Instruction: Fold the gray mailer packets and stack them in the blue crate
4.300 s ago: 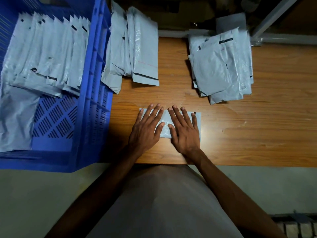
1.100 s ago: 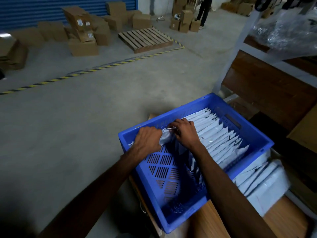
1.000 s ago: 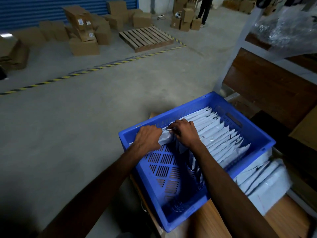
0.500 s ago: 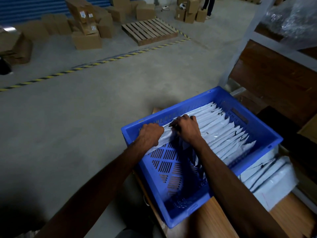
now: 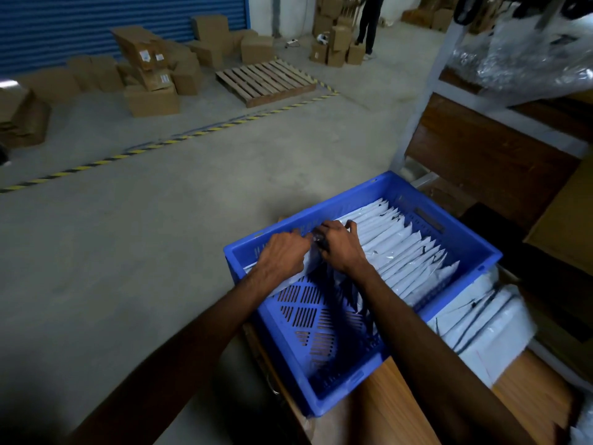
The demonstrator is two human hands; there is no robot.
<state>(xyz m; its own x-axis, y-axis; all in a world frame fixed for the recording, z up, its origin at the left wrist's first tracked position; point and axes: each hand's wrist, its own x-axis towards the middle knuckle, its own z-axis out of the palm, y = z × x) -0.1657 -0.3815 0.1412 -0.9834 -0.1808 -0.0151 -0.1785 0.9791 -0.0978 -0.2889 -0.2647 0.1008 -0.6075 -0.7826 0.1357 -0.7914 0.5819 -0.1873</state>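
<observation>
Both hands, left hand (image 5: 282, 255) and right hand (image 5: 340, 246), grip a folded packet (image 5: 308, 263) inside the blue crate (image 5: 353, 377).

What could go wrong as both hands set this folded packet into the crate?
The folded packet held by the left hand and right hand could spring open once let go. The leaning row of packets might slump toward the bare crate floor. The blue crate seems to overhang the wooden table and could tip.
</observation>
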